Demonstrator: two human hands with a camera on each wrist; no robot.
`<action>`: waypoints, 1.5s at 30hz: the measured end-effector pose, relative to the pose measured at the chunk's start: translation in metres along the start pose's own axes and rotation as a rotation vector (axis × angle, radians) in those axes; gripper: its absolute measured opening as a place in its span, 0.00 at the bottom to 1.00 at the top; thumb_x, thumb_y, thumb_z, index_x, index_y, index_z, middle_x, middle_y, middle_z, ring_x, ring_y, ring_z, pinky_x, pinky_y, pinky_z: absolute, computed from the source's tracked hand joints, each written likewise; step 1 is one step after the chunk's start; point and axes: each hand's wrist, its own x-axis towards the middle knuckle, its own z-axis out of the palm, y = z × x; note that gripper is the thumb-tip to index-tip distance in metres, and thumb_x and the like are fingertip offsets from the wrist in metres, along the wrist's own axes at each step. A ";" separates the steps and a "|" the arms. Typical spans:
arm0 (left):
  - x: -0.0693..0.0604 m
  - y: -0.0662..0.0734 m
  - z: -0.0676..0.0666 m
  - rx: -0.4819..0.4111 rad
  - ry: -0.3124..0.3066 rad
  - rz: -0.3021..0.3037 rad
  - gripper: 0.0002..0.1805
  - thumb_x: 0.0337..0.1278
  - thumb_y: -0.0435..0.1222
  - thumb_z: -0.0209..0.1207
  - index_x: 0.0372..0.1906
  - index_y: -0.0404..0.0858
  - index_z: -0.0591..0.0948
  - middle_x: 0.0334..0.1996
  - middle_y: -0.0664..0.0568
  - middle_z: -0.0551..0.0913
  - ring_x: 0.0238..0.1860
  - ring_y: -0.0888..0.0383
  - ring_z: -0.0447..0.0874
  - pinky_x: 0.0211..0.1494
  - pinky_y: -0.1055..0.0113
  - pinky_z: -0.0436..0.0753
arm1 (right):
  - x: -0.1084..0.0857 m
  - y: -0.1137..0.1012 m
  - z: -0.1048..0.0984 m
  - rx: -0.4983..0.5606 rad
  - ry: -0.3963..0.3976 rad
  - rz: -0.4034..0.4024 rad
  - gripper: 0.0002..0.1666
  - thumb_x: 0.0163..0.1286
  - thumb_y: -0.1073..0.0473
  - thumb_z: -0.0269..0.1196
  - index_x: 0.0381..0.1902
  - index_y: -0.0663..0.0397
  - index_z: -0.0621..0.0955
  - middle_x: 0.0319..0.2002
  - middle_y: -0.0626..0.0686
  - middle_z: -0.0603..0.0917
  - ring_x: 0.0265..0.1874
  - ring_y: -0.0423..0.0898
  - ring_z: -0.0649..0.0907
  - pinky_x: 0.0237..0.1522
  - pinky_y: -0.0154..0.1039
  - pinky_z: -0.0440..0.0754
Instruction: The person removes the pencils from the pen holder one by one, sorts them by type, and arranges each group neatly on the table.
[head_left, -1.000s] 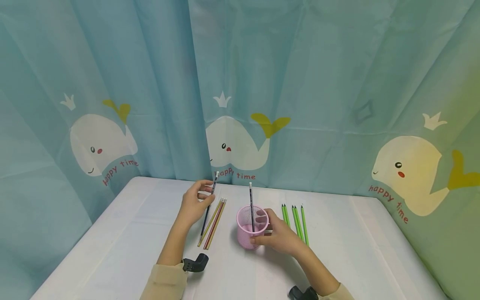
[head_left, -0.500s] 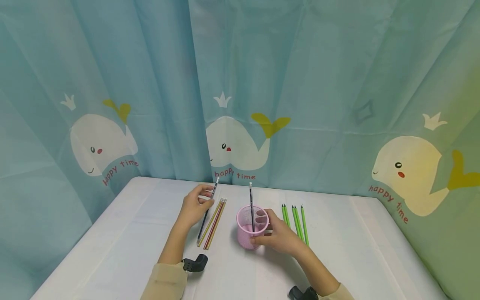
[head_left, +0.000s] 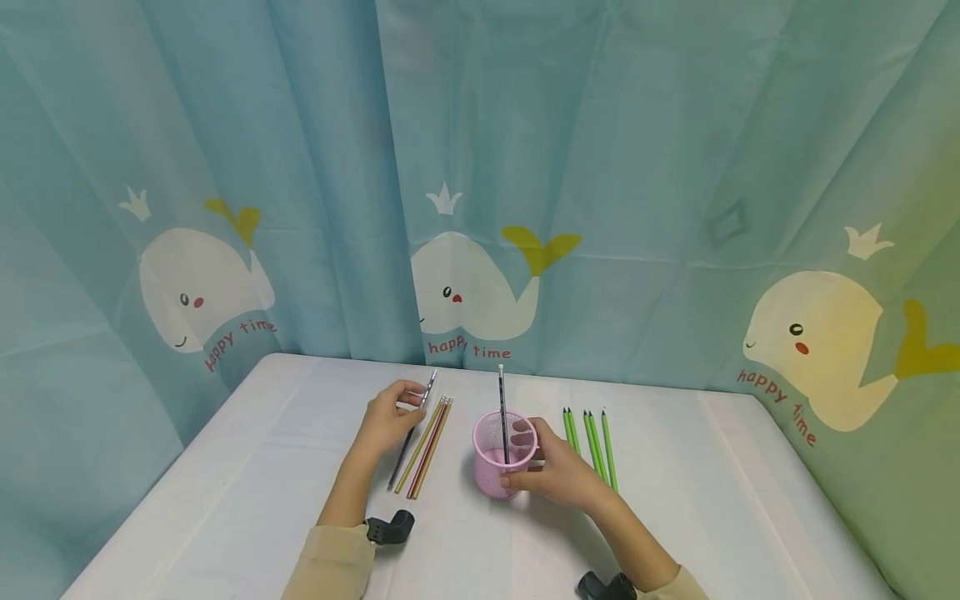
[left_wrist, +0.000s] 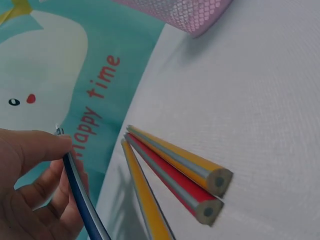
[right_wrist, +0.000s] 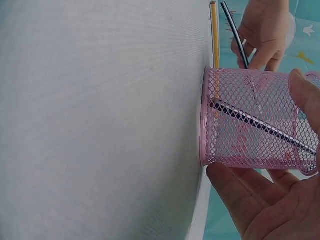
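Note:
In the head view, my left hand (head_left: 386, 423) pinches a dark blue pencil (head_left: 402, 459) between thumb and fingers. Its near end slants down to the left of two yellow pencils and a red pencil (left_wrist: 172, 182) lying on the white table. Silver stripes run along the blue pencil in the left wrist view. My right hand (head_left: 561, 475) grips a pink mesh pencil cup (head_left: 491, 481) from the right, thumb on the near side and fingers behind. Inside the cup, a dark patterned pencil (head_left: 503, 402) leans with its white tip above the rim.
Several green pencils (head_left: 610, 454) lie right of the cup, partly behind my right hand and forearm. A blue-green curtain (head_left: 637, 167) with whale prints hangs at the table's back edge. Both wrists wear a black camera mount (head_left: 392, 527).
My left hand has lowered the blue pencil slightly; its near end has swung left and towards me, away from the yellow and red pencils. The right hand and the cup have stayed put.

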 end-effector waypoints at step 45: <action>-0.007 0.015 0.000 0.087 -0.022 0.023 0.17 0.60 0.28 0.62 0.54 0.38 0.81 0.47 0.47 0.85 0.41 0.53 0.85 0.44 0.59 0.85 | 0.000 0.001 0.000 -0.009 0.003 0.009 0.45 0.55 0.58 0.77 0.65 0.62 0.66 0.63 0.63 0.75 0.55 0.58 0.83 0.56 0.51 0.84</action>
